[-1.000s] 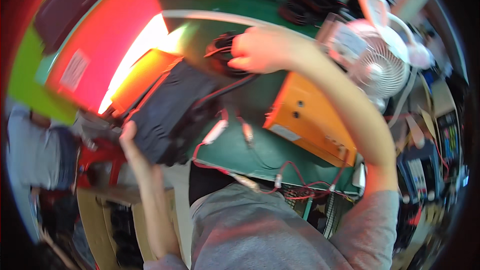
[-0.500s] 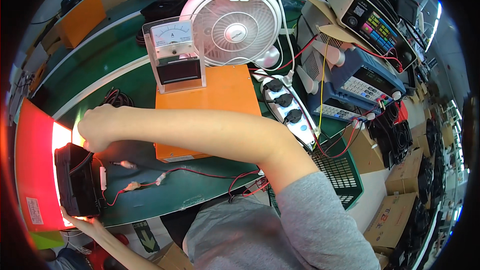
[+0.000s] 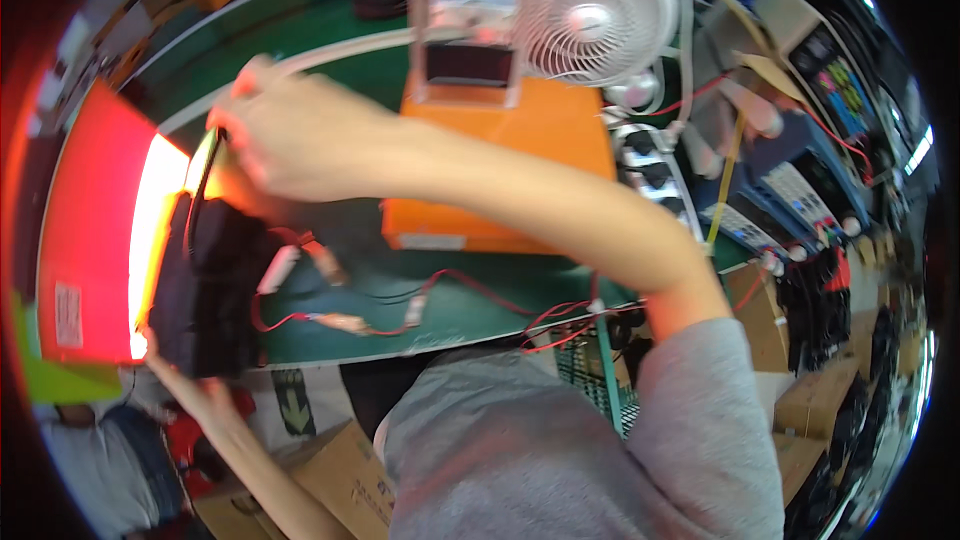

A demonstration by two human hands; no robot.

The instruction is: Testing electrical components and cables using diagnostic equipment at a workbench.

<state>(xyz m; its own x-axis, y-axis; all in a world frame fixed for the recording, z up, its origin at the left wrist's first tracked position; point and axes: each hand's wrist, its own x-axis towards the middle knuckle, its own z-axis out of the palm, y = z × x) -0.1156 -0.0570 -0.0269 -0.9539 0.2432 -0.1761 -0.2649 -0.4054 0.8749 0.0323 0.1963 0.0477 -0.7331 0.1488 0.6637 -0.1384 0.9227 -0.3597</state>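
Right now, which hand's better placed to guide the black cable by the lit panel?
Probably the right hand: it's up at the black cable and appears to grip it. The left hand is at the lower edge of the black unit, farther from that cable.

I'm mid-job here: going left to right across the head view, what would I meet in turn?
Flat red panel → black boxy device → orange metal box → white power strip with black plugs → blue box-shaped bench instruments.
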